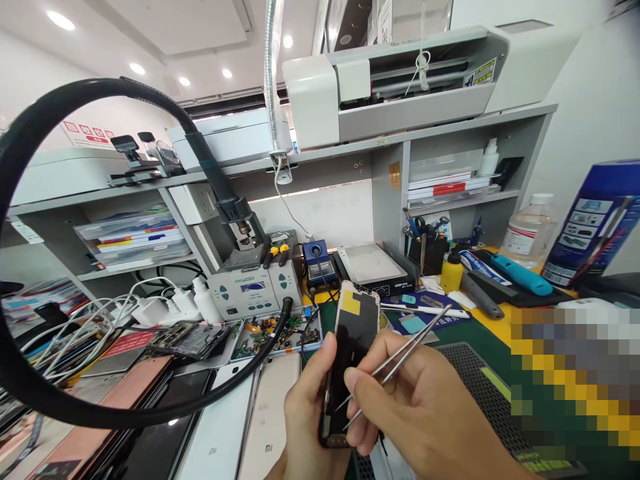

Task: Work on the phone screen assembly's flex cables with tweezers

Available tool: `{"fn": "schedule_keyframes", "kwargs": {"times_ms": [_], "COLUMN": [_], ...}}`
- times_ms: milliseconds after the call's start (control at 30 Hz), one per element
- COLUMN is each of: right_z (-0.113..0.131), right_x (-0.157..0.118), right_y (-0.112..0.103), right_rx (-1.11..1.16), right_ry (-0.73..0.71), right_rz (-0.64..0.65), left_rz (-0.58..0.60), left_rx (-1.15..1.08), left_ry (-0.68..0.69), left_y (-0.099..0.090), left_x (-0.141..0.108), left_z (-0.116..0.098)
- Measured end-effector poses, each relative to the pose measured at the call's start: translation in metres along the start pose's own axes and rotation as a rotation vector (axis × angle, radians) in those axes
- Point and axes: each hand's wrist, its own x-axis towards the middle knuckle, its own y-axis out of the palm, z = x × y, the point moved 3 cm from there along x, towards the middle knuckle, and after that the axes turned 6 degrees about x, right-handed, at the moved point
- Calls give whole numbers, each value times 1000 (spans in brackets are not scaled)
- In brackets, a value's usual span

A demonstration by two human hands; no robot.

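Note:
My left hand (306, 408) is closed around the edge of a phone screen assembly (353, 337), its back turned toward me. The part is dark, with a yellow sticker (351, 303) near its top end. In my right hand (400, 393) is a pair of metal tweezers (407, 348), pinched between thumb and fingers. Their tips point down over the lower part of the screen assembly and stand slightly apart. Whether the tips touch the surface I cannot tell. My right fingers cover part of the screen assembly's right edge.
A black hose (165, 420) loops across the left from a hot-air rework station (255, 290). Several phones, including a white one (220, 420), lie at left. A parts tray (277, 333) sits behind my hands. A yellow bottle (451, 272) and a clear bottle (527, 230) stand at right.

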Motion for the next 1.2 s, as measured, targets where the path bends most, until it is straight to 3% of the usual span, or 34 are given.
{"fn": "schedule_keyframes", "kwargs": {"times_ms": [1200], "right_z": [2], "right_x": [-1], "right_y": [1], "right_rx": [-6], "right_ry": [37], "right_rz": [-4], "left_rz": [-65], "left_rx": [49], "left_ry": [-23], "left_y": [2], "left_x": [-4], "left_z": [0]}}
